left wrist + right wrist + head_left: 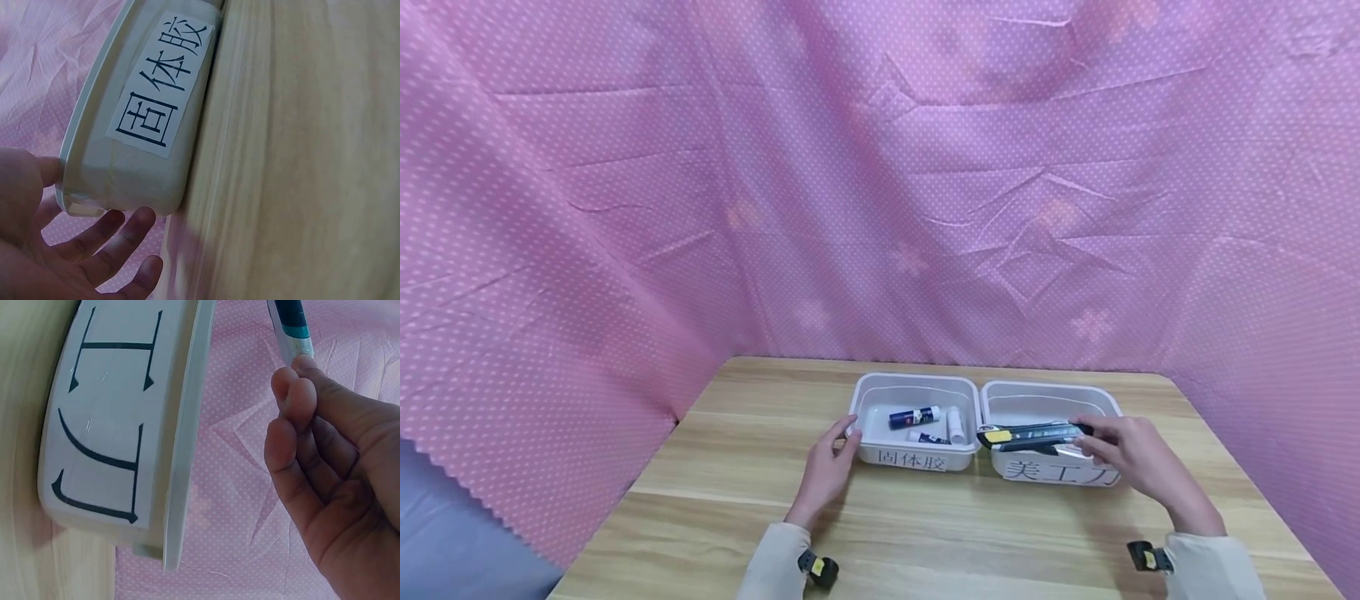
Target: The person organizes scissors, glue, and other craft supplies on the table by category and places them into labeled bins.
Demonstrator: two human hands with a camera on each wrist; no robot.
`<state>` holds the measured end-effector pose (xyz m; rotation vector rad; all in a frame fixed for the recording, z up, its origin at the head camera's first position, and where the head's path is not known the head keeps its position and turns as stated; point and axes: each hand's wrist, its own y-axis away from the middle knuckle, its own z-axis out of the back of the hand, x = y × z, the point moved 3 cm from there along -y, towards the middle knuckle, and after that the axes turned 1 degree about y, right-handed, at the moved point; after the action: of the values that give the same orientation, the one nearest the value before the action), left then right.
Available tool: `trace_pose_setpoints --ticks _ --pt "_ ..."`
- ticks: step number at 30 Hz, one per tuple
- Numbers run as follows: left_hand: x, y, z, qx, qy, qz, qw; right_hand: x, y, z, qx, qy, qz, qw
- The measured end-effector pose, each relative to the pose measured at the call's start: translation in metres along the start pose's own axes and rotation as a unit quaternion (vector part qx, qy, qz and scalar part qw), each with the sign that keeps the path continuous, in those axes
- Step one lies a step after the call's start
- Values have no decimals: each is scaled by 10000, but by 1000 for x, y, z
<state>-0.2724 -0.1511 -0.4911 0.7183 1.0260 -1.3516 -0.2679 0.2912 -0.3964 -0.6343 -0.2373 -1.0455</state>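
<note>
My right hand [1131, 450] pinches one end of a utility knife [1047, 432] between thumb and fingertips. Teal and black with a yellow part, the knife lies level over the right white bin [1052, 392]. In the right wrist view, its dark teal body [292, 322] rises from the fingertips. Just beneath is another dark, slim knife [1030, 447], partly hidden. At the front left corner of the left white bin [917, 380], my left hand [829, 467] touches the rim with thumb and forefinger, its other fingers loosely spread in the left wrist view.
Inside the left bin lie a blue glue stick [914, 417], a white one [955, 425] and another blue one [928, 437]. Both bins carry printed labels and stand side by side on the wooden table [925, 533]. Pink dotted cloth [880, 208] hangs around the table.
</note>
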Motion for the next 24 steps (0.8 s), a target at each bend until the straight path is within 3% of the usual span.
trace_pose_setpoints --ticks 18,24 --pt "1 0 -1 -8 8 -56 10000 -18 -4 -3 -307 228 -253 9989" --pt "2 0 -1 -21 2 -89 10000 -24 -2 -3 -223 243 -592 9977"
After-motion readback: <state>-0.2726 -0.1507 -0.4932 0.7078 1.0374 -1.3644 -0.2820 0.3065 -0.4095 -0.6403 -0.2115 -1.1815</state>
